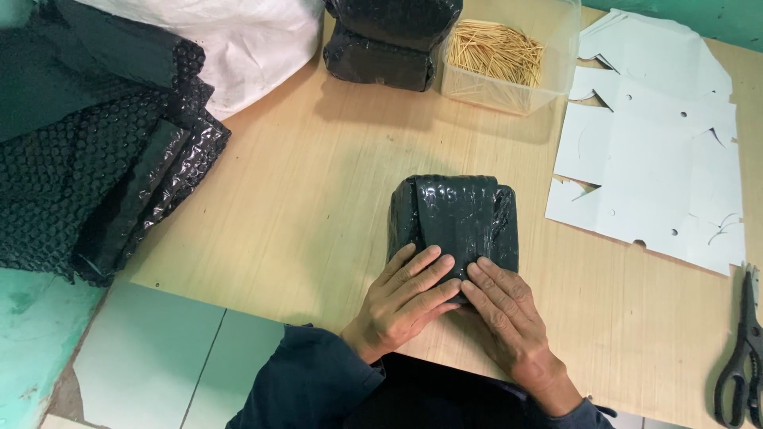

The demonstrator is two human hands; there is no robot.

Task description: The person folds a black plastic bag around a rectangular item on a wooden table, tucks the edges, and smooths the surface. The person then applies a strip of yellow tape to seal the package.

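Note:
A block wrapped in black bubble wrap (457,214) lies on the light wooden table (318,206) in front of me. My left hand (401,298) rests flat on its near edge, fingers pressed on the wrap. My right hand (505,314) lies beside it, fingers also pressing down on the near fold of the wrap. The fingertips of both hands meet at the middle of the near side.
A heap of black bubble wrap (95,151) hangs over the table's left edge. Another wrapped black package (385,40) and a clear box of thin sticks (501,56) stand at the back. Flat white card cut-outs (652,135) lie right, with scissors (743,357) near the right edge.

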